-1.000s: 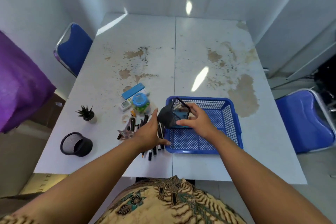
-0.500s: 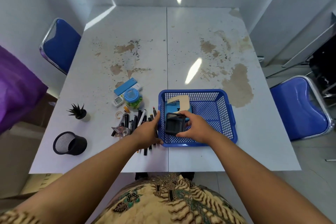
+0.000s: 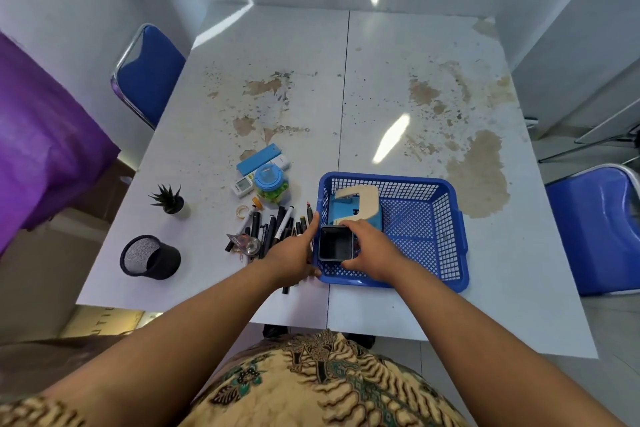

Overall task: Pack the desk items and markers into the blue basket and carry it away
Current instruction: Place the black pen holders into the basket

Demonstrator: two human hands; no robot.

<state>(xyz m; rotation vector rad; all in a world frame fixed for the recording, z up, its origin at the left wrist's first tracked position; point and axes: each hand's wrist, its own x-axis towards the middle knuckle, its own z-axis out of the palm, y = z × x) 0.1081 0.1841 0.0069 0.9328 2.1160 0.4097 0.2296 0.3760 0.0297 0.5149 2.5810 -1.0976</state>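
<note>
The blue basket (image 3: 446,218) sits at the table's near edge. Upright in its near-left corner stands a square black mesh holder (image 3: 335,243); my right hand (image 3: 372,251) grips its right side. My left hand (image 3: 294,255) rests against the basket's left wall, thumb up along the rim. Behind the holder inside the basket lies a blue and beige item (image 3: 356,210). Several black markers (image 3: 277,229) lie left of the basket, with a tape dispenser (image 3: 247,243) and a blue-lidded jar (image 3: 270,184).
A round black mesh cup (image 3: 150,256) lies on its side at the near left, a small potted plant (image 3: 169,201) behind it. A blue case (image 3: 258,159) and a small white device (image 3: 242,186) lie beyond the jar. Blue chairs (image 3: 602,229) flank the stained white table (image 3: 398,90).
The square black holder went from tilted above the basket's left rim down into the near-left corner, now upright. My left hand moved from the holder to the basket's left wall.
</note>
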